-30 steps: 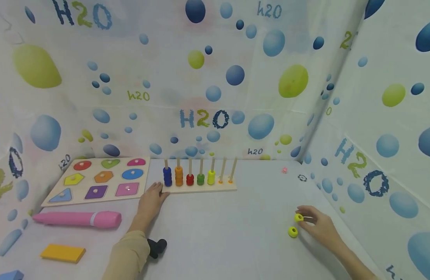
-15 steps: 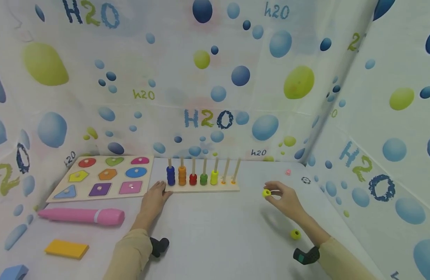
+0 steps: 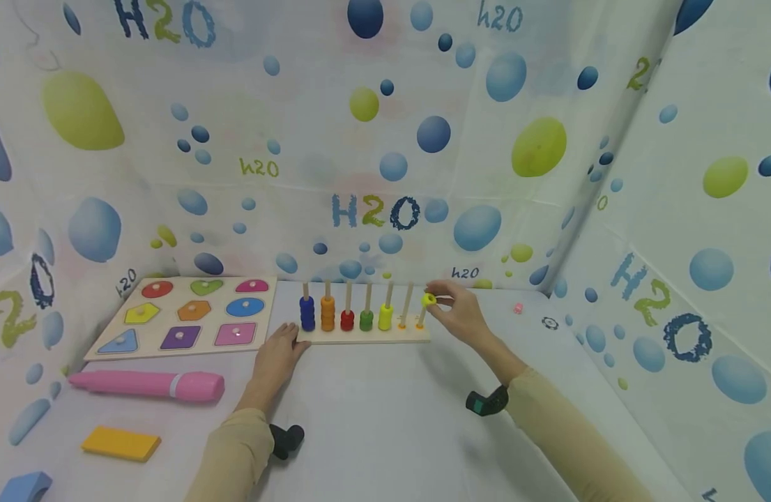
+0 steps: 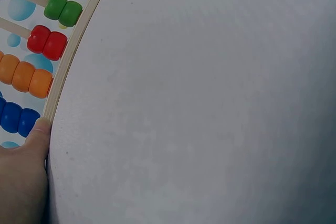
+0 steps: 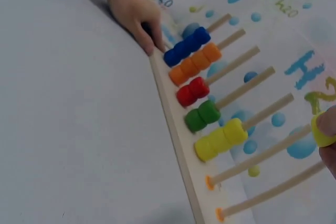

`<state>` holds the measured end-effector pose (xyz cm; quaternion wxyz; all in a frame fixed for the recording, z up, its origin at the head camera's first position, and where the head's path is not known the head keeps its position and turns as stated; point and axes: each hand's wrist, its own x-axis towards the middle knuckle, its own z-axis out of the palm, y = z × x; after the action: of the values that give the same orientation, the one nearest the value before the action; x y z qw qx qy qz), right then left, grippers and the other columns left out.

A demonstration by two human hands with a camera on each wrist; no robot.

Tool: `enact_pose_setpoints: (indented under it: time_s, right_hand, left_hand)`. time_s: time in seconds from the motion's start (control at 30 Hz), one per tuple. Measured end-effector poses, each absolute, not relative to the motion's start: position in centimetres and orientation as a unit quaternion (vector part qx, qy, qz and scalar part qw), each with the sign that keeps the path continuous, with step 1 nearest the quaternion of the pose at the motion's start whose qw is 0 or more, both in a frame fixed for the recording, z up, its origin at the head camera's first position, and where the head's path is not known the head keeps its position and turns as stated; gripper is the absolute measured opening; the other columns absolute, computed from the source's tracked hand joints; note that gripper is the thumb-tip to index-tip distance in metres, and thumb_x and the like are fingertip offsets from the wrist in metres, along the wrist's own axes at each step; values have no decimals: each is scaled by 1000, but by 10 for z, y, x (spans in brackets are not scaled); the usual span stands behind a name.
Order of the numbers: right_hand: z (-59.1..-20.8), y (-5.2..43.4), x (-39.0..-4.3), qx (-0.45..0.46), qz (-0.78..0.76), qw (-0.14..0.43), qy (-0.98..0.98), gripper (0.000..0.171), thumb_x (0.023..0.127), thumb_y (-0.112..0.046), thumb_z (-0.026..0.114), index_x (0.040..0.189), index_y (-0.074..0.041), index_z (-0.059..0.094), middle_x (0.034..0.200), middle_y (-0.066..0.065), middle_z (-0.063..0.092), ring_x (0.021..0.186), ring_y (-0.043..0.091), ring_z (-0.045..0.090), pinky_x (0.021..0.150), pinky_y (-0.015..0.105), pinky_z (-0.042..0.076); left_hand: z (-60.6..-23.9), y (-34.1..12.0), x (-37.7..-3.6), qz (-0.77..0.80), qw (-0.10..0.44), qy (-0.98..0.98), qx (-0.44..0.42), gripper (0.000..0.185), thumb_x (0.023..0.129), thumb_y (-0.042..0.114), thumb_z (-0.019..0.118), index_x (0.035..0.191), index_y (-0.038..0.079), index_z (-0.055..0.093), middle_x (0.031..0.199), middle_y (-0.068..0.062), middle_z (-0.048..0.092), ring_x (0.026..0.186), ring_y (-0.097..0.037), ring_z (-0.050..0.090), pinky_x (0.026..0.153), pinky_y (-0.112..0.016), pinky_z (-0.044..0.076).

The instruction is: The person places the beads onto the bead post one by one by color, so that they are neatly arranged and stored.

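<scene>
A wooden bead stacker (image 3: 367,337) with a row of upright pegs stands against the back wall. Blue (image 3: 307,314), orange (image 3: 327,314), red (image 3: 347,320), green (image 3: 367,320) and yellow beads (image 3: 385,318) are stacked on its pegs; the two rightmost pegs carry none at their bases. My left hand (image 3: 279,355) holds the stacker's left end, thumb (image 4: 39,132) at the front edge. My right hand (image 3: 461,314) pinches a loose yellow bead (image 3: 429,299) by the top of the rightmost peg. Whether that peg enters the bead, I cannot tell.
A shape puzzle board (image 3: 185,348) lies left of the stacker. Nearer are a pink pen-shaped toy (image 3: 147,385), a yellow block (image 3: 120,443) and a blue block (image 3: 26,486). A small pink item (image 3: 518,308) lies at the back right.
My right hand has picked up one yellow bead and carried it leftward to the stacker. The other yellow bead is now hidden behind my right arm. My left hand stays at the stacker.
</scene>
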<state>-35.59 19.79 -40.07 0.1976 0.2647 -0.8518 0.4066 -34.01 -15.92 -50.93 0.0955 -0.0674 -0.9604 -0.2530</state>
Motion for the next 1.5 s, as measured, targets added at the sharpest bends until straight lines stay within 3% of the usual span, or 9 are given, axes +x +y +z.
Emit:
enact_pose_setpoints:
  time_s: [0.3,0.5,0.9,1.5]
  right_hand:
    - [-389,155,-383,253,402,191,-859,32,83,2,68,114,-3,59,108,8,65,102,18,62,85,24,53]
    - [-384,144,-391,259,390,189,-863,33,83,4,67,115,2,58,108,11,64,101,20,62,85,22,52]
    - [-384,135,-399,264,352,171,-882,33,85,5,65,116,-1,57,110,10,63,102,18,61,86,18,50]
    - [-384,139,-394,250,379,185,-872,29,86,-2,67,113,-4,59,106,8,66,99,18,63,84,21,52]
  left_hand:
    - [-510,-156,-340,-256,95,-959,-71,55,94,27,59,132,-11,46,135,-27,46,130,-41,37,106,-54,31]
    - [-509,-154,-341,-255,104,-958,-74,54,94,27,60,131,-10,48,135,-26,47,130,-40,38,106,-52,32]
    - [-507,-152,-340,-258,100,-959,-67,54,94,28,60,131,-10,48,135,-26,47,130,-39,38,106,-52,32]
    - [-510,-159,-340,-253,96,-961,-61,55,94,28,60,132,-10,47,136,-26,46,130,-40,38,105,-54,32]
